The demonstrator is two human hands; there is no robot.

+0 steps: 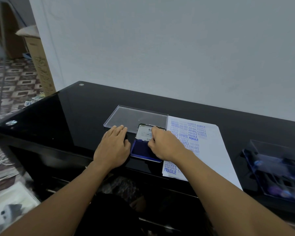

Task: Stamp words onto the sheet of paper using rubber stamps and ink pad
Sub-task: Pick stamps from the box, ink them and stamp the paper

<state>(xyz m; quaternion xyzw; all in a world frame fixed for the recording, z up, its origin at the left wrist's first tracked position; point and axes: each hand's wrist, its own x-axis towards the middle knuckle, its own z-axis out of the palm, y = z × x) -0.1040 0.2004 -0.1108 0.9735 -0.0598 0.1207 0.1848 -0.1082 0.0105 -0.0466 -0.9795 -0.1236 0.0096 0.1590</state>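
Observation:
A blue ink pad [140, 150] lies open on the black desk, its lid [146, 132] standing up behind it. My right hand [165, 143] is over the pad's right side, fingers curled on the lid's top edge. My left hand [113, 147] lies flat on the desk just left of the pad, fingers straight. A white sheet of paper [211, 150] to the right of the pad carries several blue stamped words such as FRAGILE and SAMPLE. I cannot see a stamp in either hand.
A clear plastic lid [134, 116] lies flat behind the ink pad. A clear case of rubber stamps [276, 171] stands at the right, blurred. The glossy black desk [75, 113] meets a white wall at the back. A cardboard box [39, 65] stands on the floor far left.

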